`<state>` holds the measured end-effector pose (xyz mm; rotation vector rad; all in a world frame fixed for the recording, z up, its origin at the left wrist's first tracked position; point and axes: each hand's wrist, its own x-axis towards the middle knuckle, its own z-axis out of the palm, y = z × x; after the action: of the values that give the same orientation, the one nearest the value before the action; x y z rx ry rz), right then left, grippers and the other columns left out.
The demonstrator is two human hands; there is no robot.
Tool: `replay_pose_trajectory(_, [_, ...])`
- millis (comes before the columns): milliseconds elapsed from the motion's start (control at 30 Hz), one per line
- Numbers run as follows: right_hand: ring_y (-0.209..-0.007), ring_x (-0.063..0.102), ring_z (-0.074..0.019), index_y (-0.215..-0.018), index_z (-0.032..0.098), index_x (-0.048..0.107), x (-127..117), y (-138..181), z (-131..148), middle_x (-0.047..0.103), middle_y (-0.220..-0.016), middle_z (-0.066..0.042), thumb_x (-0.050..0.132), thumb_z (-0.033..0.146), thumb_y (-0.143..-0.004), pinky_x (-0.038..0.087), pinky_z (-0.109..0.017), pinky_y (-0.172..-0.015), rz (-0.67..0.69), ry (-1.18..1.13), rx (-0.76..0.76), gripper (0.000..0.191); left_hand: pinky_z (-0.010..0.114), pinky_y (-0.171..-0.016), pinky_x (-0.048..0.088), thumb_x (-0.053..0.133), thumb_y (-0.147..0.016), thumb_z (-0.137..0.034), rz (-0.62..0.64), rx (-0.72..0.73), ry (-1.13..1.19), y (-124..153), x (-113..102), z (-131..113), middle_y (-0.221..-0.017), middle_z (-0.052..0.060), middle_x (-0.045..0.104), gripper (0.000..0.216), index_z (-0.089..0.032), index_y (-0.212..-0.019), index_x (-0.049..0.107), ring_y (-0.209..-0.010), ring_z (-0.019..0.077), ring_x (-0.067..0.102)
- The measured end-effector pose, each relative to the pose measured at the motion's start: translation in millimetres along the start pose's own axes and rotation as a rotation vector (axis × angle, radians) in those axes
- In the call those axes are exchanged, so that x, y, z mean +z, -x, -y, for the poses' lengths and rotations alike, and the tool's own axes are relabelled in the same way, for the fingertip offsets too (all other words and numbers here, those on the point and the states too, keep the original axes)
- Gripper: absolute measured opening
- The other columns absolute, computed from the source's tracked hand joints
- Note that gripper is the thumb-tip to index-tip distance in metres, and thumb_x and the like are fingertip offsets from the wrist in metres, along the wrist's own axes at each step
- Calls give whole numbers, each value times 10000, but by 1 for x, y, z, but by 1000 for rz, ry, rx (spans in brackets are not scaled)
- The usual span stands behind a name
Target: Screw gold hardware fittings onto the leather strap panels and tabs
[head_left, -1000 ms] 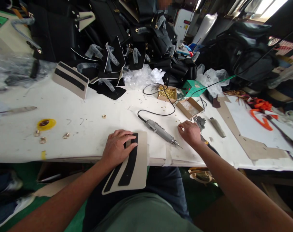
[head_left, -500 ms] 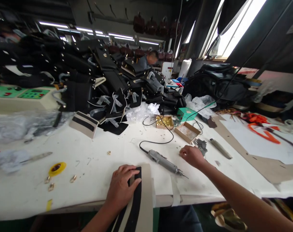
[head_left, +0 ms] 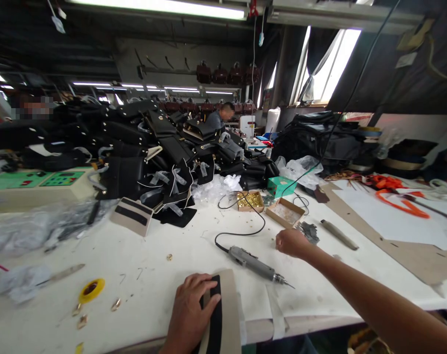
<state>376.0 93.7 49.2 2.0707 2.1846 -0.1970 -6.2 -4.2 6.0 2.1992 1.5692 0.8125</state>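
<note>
Near centre: left hand (head_left: 190, 309) resting on beige panel (head_left: 229, 300), touching its black strip (head_left: 216, 319), thumb apart from forefinger. Long axis running near to far, near-left of right hand (head_left: 291, 242). Next rightward, between both: grey power driver (head_left: 253, 263), slanting far-left to near-right. Farther right: right hand, nearer that driver, fingers curled; cannot tell whether gripping anything.

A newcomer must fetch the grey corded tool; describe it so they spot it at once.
On the white tabletop, look between the person's left hand and right hand. The grey corded tool lies there. Unlike the grey stick farther right, it has a black cable and thin metal tip.
</note>
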Motion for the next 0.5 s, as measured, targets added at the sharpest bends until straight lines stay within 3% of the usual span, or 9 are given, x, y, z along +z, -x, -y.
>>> replay_pose_trajectory(267, [-881, 742, -261, -922, 176, 812, 1, 1, -2, 798, -965, -132, 556, 186, -896, 447, -305, -725, -44, 99, -19, 257, 546, -1029, 511, 738, -858, -288, 29, -6, 18, 1, 1, 0, -1232, 41, 763, 232, -321, -1078, 806, -1215, 327, 636])
replay_pose_trajectory(500, [-899, 723, -271, -927, 177, 790, -6, 23, 0, 789, -1017, -132, 528, 223, -923, 425, -330, -724, -53, 126, -43, 266, 506, -1036, 462, 801, -844, -287, 9, -13, 30, 5, 3, -10, -1220, 28, 762, 217, -290, -1061, 796, -1207, 292, 619])
